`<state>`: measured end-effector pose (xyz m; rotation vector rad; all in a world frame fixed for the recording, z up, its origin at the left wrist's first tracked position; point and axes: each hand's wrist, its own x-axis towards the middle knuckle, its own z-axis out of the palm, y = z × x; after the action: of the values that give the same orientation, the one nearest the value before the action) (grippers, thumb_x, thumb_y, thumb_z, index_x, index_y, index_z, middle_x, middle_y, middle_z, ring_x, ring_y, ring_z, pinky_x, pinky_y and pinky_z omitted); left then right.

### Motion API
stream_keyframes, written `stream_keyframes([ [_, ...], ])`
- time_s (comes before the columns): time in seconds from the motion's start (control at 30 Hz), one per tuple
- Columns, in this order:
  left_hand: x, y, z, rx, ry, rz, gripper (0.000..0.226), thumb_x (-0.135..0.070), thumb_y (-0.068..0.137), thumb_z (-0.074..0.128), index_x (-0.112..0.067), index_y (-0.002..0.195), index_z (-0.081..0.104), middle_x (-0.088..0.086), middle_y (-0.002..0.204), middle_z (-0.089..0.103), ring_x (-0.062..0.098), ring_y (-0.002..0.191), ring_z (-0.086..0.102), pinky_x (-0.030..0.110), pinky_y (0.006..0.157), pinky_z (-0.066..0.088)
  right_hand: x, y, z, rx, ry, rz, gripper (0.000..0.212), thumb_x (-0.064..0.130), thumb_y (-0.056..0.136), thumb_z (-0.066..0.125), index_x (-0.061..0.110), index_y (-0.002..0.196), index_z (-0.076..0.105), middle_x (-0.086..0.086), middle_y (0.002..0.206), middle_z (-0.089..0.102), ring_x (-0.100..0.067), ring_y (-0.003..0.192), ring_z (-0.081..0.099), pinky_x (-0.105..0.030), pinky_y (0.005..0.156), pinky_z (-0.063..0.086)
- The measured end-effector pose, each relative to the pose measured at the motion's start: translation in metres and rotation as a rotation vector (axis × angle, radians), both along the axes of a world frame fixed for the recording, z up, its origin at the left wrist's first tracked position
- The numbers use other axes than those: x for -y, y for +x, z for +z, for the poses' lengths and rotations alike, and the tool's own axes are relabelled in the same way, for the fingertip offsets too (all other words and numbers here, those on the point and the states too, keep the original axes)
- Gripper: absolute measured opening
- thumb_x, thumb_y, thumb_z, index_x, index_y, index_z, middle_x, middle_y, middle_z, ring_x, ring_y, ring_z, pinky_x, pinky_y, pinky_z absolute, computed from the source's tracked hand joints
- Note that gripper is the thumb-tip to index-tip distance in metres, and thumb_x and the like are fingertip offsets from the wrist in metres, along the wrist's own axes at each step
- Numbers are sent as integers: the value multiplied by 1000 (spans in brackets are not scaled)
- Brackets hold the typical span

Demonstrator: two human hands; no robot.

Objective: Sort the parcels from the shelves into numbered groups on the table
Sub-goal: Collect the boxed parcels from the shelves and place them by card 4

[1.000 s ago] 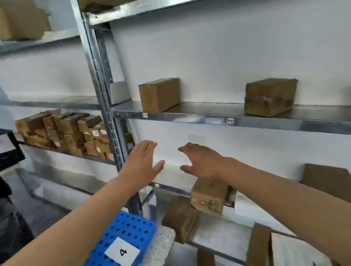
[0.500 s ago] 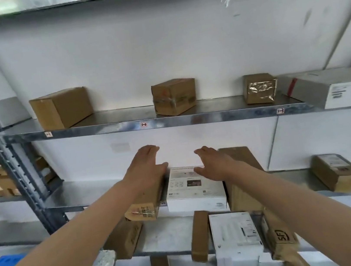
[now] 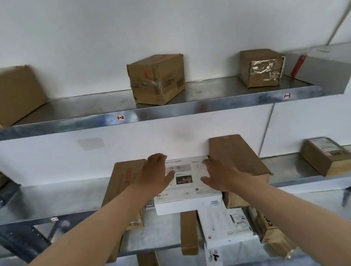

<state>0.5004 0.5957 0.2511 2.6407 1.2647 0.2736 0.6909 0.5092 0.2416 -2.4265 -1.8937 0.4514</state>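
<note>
A flat white parcel (image 3: 187, 190) lies on the middle metal shelf (image 3: 44, 203), between two long brown cardboard parcels, one on its left (image 3: 122, 179) and one on its right (image 3: 235, 158). My left hand (image 3: 155, 174) lies on the white parcel's left edge, fingers straight. My right hand (image 3: 217, 173) lies on its right edge with the fingers spread. Neither hand has curled round the parcel. On the upper shelf (image 3: 166, 110) stand three brown boxes: one at the left (image 3: 0, 96), one in the middle (image 3: 157, 78), one at the right (image 3: 260, 66).
A grey-and-white box (image 3: 329, 69) juts over the upper shelf's right end. A small brown parcel (image 3: 328, 155) lies at the right of the middle shelf. Several white and brown parcels (image 3: 225, 225) sit on the lower shelf. Shelf edges carry small number tags (image 3: 120, 117).
The view has closed in on the shelves and swung right. Both hands have reached forward from mid-air onto the white parcel's two sides.
</note>
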Motion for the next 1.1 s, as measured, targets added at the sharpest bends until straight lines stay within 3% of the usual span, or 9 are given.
stream_keyframes([
  [0.2, -34, 15, -32, 2, -97, -33, 56, -37, 95, 52, -4, 139, 39, 8, 143, 41, 22, 134, 34, 34, 109, 32, -32, 4, -14, -8, -65, -39, 60, 38, 99, 43, 8, 148, 25, -9, 151, 29, -29, 138, 32, -47, 109, 36],
  [0.53, -63, 51, -31, 12, -51, -191, 63, -39, 96, 52, -7, 146, 30, 5, 150, 34, 20, 140, 27, 29, 115, 23, -52, 11, -6, -8, 22, -124, 58, 41, 98, 43, 14, 147, 27, -3, 151, 31, -23, 137, 35, -44, 106, 39],
  [0.67, -59, 73, -12, 62, 8, -252, 64, -38, 95, 53, -7, 147, 30, 5, 152, 32, 19, 142, 24, 28, 116, 22, -43, 26, 11, -14, 95, -160, 54, 41, 96, 46, 14, 141, 33, -5, 145, 39, -27, 134, 37, -44, 108, 37],
  [0.83, -42, 105, 15, 98, 64, -296, 64, -38, 95, 52, -7, 147, 30, 6, 153, 32, 19, 143, 24, 29, 117, 22, -13, 63, 42, -41, 185, -216, 51, 37, 92, 50, 14, 136, 40, -3, 131, 45, -23, 126, 44, -40, 99, 43],
  [1.1, 32, 183, 39, 105, 71, -280, 64, -39, 94, 54, -11, 147, 32, 3, 153, 32, 18, 142, 26, 30, 117, 24, 60, 136, 61, 53, 206, -209, 62, 40, 94, 52, 14, 146, 31, -5, 148, 37, -25, 135, 39, -42, 107, 38],
])
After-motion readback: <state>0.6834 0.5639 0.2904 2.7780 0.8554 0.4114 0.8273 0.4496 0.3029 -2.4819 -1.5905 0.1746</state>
